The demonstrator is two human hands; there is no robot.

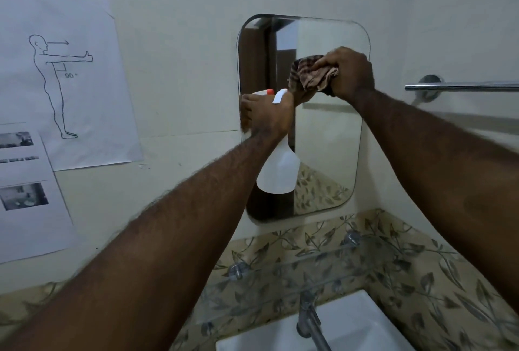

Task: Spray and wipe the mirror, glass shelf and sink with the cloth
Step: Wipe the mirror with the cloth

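Observation:
A rounded rectangular mirror (331, 140) hangs on the pale wall. My right hand (349, 72) presses a brown striped cloth (311, 74) against the mirror's upper part. My left hand (269, 114) grips the neck of a white spray bottle (279, 168) with an orange nozzle, held upright in front of the mirror's left side. Below the mirror a glass shelf (295, 277) juts out on metal mounts. Under it sits the white sink (359, 319) with a metal tap (309, 319).
A chrome towel rail (460, 86) runs along the wall to the right of the mirror. Printed paper sheets (64, 78) are taped to the wall at left. Leaf-patterned tiles (421, 275) back the shelf and sink.

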